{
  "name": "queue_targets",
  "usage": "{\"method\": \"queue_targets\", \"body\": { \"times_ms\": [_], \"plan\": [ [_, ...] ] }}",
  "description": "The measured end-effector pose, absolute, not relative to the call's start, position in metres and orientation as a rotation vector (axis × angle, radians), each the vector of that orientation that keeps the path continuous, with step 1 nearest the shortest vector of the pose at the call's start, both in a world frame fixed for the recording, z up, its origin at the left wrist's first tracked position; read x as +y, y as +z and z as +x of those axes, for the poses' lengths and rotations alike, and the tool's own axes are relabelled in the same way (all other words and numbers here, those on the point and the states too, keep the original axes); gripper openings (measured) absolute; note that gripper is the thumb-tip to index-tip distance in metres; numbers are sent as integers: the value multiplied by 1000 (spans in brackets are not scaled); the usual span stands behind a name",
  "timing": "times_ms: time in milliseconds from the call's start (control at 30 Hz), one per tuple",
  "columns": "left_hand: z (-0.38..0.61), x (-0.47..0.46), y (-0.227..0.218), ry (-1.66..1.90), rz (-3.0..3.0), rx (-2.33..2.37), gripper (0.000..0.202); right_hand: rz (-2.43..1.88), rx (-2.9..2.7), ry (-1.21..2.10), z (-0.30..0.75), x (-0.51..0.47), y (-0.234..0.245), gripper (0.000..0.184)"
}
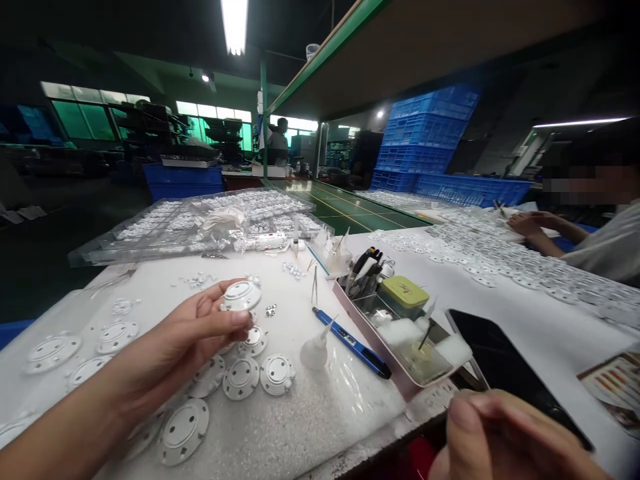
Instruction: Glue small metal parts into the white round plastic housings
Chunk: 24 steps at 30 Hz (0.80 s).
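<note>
My left hand (187, 337) holds a round white plastic disc (241, 295) between thumb and fingers, lifted a little above the white bench. Several more such discs (240, 377) lie on the bench just under and beside it. My right hand (500, 437) is at the bottom right near the bench's front edge, fingers curled; whether it grips anything thin cannot be made out. It is close to a pink tray (385, 347) and a black phone (505, 363).
A blue pen-like tool (350, 341), a small white squeeze bottle (316, 348) and tweezers (315, 285) lie mid-bench. The pink tray holds a yellow-green tin (405, 292) and tools. Clear trays of parts (200, 223) stand behind. Another person's hand (525, 223) works at right.
</note>
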<state>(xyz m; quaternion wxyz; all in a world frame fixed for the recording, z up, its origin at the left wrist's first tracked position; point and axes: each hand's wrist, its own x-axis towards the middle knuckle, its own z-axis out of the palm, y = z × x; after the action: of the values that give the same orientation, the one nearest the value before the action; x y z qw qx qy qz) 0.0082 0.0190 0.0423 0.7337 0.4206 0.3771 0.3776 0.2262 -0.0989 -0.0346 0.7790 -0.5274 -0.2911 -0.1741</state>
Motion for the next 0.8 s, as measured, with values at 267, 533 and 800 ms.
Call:
{"method": "queue_targets", "body": {
  "times_ms": [267,533,800],
  "plan": [
    [2,25,32,863,890,920,106,-1383,-909,-420,262,-114,-33,19],
    [7,26,31,854,943,897,54,-1500,-1659,-8,221,-78,-29,25],
    [-3,36,40,1040,889,794,20,-1388,-1696,55,197,-30,28,8]
  ]
}}
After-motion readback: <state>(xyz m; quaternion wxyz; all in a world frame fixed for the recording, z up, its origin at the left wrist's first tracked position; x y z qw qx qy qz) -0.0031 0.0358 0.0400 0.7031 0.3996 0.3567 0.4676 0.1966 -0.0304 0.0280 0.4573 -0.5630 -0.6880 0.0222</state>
